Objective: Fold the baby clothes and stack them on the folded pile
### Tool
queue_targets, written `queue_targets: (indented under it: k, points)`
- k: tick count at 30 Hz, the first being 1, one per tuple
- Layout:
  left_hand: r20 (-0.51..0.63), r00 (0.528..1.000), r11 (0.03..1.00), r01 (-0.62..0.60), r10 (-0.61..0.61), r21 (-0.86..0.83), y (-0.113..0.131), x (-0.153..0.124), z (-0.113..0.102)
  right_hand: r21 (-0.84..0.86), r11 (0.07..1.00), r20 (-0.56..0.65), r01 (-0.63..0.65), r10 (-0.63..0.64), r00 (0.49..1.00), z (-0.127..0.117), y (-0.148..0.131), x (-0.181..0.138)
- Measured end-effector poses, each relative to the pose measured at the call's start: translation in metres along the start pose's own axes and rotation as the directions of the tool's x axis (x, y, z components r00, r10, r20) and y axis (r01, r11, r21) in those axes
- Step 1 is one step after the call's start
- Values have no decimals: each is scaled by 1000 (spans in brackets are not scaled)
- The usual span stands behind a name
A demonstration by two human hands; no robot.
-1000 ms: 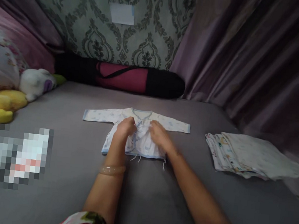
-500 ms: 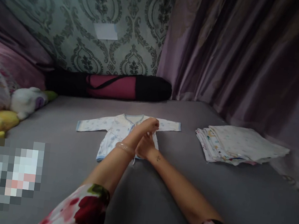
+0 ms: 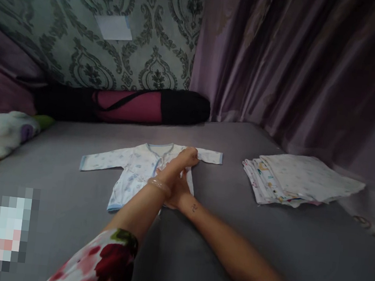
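A small white baby shirt (image 3: 133,166) with pale blue prints and blue edging lies spread out, its sleeves stretched to both sides. My left hand (image 3: 189,156), beyond a bracelet on the wrist, reaches across to the shirt's right shoulder. Its fingers are curled closed on the cloth where that sleeve begins. Beneath the left forearm, my right hand (image 3: 178,192) lies on the shirt's right front panel. Its fingertips stick out past the left wrist, stretched over the cloth; the forearm hides the rest of them.
A stack of folded baby clothes (image 3: 301,178) sits to the right on the grey bed sheet (image 3: 214,261). A long black and maroon bag (image 3: 130,106) lies along the wall. Plush toys (image 3: 5,131) are at the left, and a purple curtain (image 3: 251,57) hangs at the right.
The view has turned slightly right, so the shirt sits farther left. My right hand has slid left under the left forearm, its fingertips now showing beyond it. My left hand stays at the shoulder.
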State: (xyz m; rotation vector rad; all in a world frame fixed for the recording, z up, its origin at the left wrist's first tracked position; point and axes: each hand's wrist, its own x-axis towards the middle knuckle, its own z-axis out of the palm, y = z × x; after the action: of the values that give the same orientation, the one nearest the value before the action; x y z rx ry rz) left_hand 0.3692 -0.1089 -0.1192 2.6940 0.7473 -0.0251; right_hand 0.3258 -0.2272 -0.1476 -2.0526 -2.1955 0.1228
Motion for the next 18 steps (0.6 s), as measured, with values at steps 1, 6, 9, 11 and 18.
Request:
queue_targets:
  k: [1,6,9,11,18]
  points:
    - [10,1000,1000,-18,18,-16,-1,-1,-2,13,1000,-7,-11,11,1000,0,-1,0]
    - [-191,980,990,-86,63,-116,-23,-44,-13,189,979,25,-73,70,997,-7,4,4]
    - [-392,917,996,-88,72,-22,-42,-95,-5,254,960,6,-117,119,993,-11,16,4]
    - [-380,917,993,-103,118,60,-53,-128,9,239,959,-22,-154,164,986,-10,24,5]
    - [-176,983,961,-9,59,275,-75,-172,44,135,985,-85,-107,119,989,3,24,-3]
